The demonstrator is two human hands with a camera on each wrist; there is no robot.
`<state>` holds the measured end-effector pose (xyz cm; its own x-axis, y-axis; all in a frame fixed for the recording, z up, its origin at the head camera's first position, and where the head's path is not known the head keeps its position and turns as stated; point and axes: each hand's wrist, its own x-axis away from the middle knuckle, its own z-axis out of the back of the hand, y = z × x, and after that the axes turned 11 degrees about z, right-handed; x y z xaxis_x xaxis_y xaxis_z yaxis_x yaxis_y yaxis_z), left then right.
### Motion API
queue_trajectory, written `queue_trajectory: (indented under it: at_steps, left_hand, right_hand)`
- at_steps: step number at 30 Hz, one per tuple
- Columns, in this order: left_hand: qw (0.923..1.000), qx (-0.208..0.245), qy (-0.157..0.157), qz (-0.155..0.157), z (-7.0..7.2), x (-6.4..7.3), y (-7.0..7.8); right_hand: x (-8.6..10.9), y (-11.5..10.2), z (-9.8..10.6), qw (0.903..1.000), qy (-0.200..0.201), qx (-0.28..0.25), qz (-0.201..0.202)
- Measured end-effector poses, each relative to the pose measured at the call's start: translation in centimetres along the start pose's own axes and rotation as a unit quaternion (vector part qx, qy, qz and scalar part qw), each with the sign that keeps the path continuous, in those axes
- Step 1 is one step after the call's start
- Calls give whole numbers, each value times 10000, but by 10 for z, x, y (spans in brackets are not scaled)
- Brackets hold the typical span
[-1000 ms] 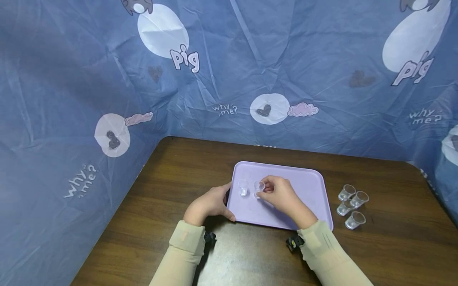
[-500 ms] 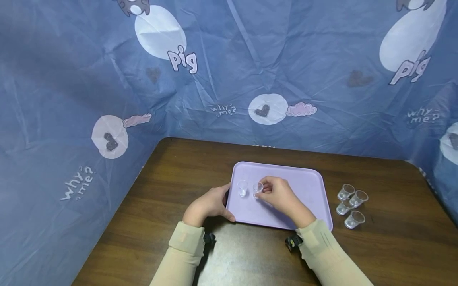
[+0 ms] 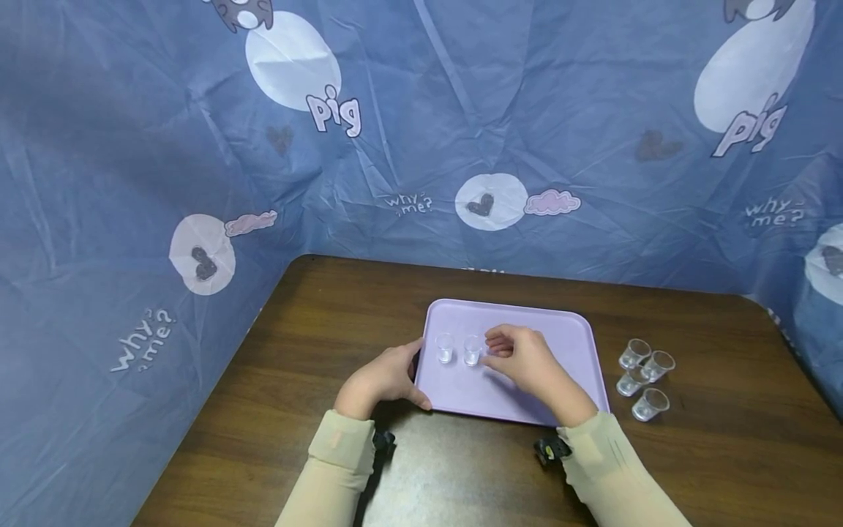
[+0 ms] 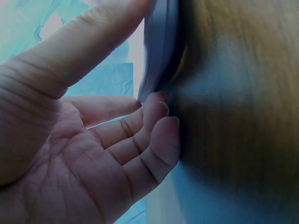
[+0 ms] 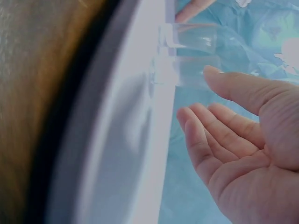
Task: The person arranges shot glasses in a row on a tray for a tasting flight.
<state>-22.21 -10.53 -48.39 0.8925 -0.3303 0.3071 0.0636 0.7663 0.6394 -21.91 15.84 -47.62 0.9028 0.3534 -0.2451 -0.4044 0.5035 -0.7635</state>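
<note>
Two small clear cups stand upright side by side on the left part of a lilac tray (image 3: 540, 351): a left cup (image 3: 445, 348) and a right cup (image 3: 471, 351). My left hand (image 3: 385, 377) grips the tray's near left corner, thumb at the front edge and fingers along the left side. In the left wrist view, the other fingertips (image 4: 164, 140) rest by the table beside the tray rim. Just right of the right cup, my right hand (image 3: 527, 359) is over the tray with fingers parted and holding nothing; the right wrist view shows a gap between thumb and fingers.
Several more clear cups (image 3: 650, 404) stand in a cluster on the brown wooden table (image 3: 737, 395), right of the tray. A blue printed cloth (image 3: 408, 132) hangs behind the table and along its left side.
My right hand has let go of the right cup and drawn slightly to the right. The cup now stands alone beside the left one. My left hand keeps its place at the tray.
</note>
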Motion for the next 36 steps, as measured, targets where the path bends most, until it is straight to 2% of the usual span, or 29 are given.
queue_trajectory:
  at_steps: [8,16,21,28,36]
  left_hand:
    - [10000,-70,36,-17,-1,-2,-2]
    - [10000,62,17,-69,-1,-2,-2]
    - [9999,67,30,-114,-1,-2,-1]
    - [10000,-36,59,-65,-2,-2,0]
    - [10000,-23,47,-27,-2,-1,0]
  right_hand:
    - [15,-5,24,9989,407,-5,211]
    - [33,-7,54,9960,795,315,257]
    - [48,-4,72,9912,1185,500,301]
    - [70,-4,96,9854,1544,688,193]
    - [88,0,114,9792,1805,929,45]
